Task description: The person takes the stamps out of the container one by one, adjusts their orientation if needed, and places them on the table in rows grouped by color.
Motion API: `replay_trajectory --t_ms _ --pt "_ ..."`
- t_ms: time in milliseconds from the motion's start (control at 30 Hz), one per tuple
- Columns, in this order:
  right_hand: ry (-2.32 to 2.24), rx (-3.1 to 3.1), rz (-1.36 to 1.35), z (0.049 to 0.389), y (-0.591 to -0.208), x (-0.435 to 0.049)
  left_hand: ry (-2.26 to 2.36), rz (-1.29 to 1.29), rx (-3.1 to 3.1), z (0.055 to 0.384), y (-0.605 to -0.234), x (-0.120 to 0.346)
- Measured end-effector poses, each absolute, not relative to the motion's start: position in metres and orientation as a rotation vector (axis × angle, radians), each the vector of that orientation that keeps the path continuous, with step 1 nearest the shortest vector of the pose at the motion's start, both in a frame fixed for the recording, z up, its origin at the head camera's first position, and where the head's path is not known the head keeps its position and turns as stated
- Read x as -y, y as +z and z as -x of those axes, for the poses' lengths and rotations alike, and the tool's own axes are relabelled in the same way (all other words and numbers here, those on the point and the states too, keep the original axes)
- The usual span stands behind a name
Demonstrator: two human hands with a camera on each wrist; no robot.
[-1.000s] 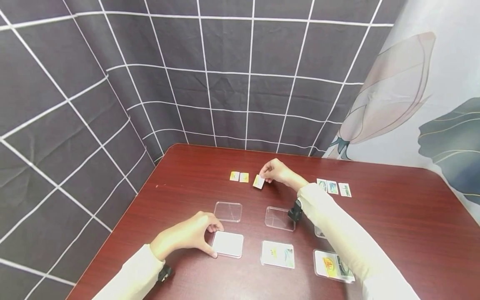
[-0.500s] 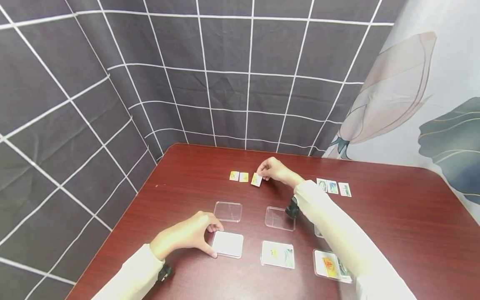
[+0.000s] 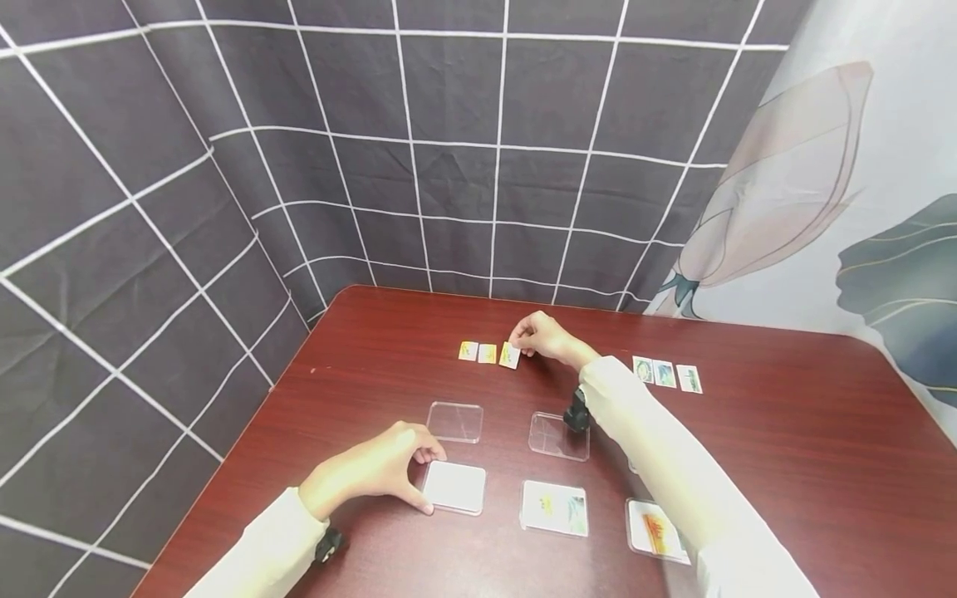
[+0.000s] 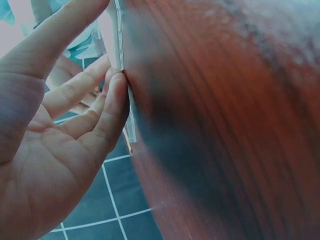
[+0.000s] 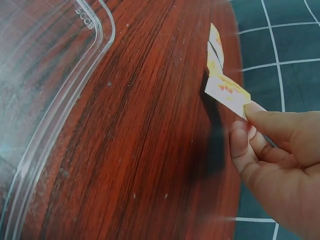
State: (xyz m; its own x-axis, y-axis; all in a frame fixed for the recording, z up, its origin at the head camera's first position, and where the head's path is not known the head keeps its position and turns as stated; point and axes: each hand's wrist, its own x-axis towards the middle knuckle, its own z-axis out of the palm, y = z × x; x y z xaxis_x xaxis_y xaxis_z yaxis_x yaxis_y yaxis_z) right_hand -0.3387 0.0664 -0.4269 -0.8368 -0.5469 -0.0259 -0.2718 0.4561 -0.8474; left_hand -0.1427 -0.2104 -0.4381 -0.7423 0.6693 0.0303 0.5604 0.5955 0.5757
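My right hand pinches a small yellow-and-white postage stamp by one corner between thumb and forefinger. Its serrated edge shows in the right wrist view, where the stamp is tilted close over the table. Just left of it lie two similar yellow stamps, the nearer one and the outer one. Nearer the front, my left hand holds a flat clear plastic case with a white card at its left side, thumb at the lower corner and fingers at the upper one.
Two clear lids, a left one and a middle one, lie behind the cases. A case with two stamps and another case, partly under my right sleeve, lie to the right. Three greenish stamps stand in a back-right row.
My right hand has moved slightly left and back with the stamp, bringing it closer to the two yellow stamps. The left hand has stayed at the case.
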Motion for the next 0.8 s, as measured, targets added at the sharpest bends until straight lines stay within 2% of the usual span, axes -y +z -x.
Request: replay_trajectory --t_ms 333,800 --pt "-1.113 -2.580 0.717 0.3399 -0.4280 -0.0618 0.835 -1.032 -2.645 0.1420 -0.4381 0.2094" --pt "-1.057 -2.662 0.719 0.3419 -0.4345 -0.0602 0.845 -1.018 -2.638 0.1420 -0.4386 0.2105"
